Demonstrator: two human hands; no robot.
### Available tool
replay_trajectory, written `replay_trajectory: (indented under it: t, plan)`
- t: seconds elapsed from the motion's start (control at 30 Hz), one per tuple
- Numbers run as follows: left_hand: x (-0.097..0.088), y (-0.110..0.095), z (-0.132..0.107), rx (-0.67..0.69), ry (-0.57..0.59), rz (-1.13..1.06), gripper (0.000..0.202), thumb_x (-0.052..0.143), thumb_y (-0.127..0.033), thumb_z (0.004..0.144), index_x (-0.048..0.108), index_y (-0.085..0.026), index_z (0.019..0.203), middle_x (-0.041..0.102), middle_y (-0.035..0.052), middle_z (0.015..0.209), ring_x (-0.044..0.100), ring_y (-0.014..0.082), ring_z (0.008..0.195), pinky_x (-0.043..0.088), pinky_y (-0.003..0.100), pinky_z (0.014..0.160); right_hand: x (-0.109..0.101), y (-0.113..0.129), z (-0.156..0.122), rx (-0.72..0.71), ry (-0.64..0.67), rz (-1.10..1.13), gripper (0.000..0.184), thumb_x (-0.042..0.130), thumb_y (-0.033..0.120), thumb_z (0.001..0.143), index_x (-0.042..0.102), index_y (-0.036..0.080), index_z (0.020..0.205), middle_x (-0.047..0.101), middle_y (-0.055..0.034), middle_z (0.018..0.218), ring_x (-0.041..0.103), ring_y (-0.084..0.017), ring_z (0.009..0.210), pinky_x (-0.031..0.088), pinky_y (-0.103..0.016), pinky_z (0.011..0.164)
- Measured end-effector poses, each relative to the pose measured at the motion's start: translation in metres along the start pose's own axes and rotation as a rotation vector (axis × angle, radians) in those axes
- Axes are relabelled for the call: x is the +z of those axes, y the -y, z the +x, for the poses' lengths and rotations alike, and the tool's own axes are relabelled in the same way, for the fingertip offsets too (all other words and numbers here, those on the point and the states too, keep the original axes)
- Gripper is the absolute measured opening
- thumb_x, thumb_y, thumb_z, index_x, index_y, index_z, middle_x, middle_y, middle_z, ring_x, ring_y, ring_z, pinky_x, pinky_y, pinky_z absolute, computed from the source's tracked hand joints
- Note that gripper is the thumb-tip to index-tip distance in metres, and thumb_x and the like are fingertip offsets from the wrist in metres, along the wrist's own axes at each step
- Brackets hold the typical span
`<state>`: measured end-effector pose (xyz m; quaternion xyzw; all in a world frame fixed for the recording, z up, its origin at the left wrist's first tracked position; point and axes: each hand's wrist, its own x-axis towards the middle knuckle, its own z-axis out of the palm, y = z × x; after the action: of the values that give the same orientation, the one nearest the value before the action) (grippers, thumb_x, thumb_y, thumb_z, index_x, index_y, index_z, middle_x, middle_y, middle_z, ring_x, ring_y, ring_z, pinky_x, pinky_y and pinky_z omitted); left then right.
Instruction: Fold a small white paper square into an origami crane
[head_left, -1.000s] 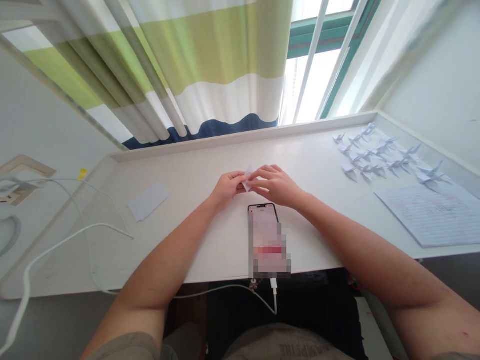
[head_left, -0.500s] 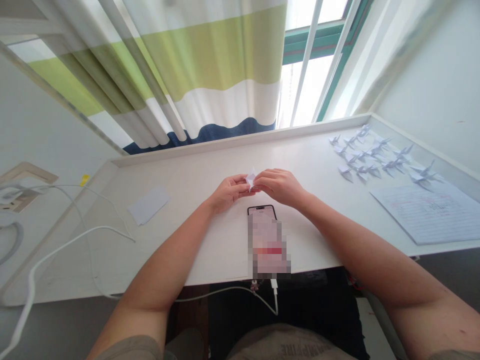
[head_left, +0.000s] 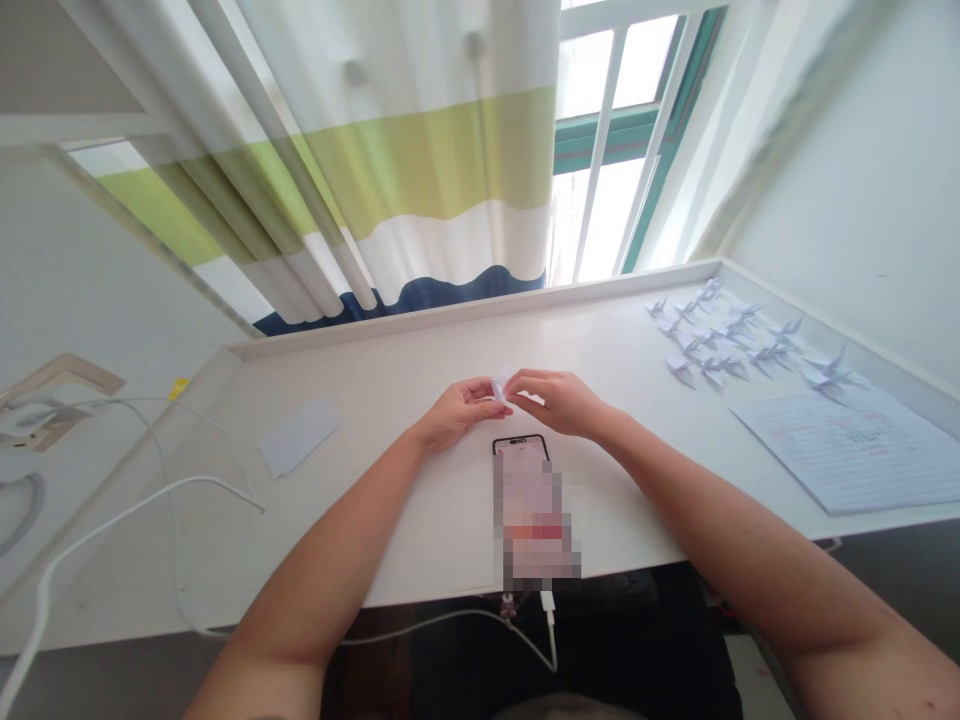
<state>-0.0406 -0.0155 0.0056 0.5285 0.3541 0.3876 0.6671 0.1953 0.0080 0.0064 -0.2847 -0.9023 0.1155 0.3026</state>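
White folded paper (head_left: pixel 500 386) pinched between both hands (head_left: pixel 517 402) above phone (head_left: pixel 525 490).

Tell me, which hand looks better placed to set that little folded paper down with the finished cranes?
Probably the right hand: it pinches the folded paper with the left hand, and the paper cranes lie on its side of the desk.

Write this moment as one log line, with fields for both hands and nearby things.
left hand: pinching small folded white paper piece | right hand: pinching same piece | nearby: black phone, white paper cranes
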Motion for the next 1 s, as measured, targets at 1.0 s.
replay_trajectory:
  t: [1.0]
  plan:
    - [0.0002, 0.0017, 0.0009, -0.012, 0.042, -0.127, 0.052, 0.099, -0.016, 0.067, 0.081, -0.018, 0.116, 0.079, 0.0068, 0.107, 0.073, 0.0165, 0.094, 0.054, 0.036, 0.1, 0.0064, 0.0001, 0.0, 0.013, -0.09, 0.164, 0.019, 0.06, 0.032, 0.108, 0.073, 0.023, 0.097, 0.078, -0.0072, 0.104, 0.072, -0.02, 0.088, 0.057, -0.035, 0.078]
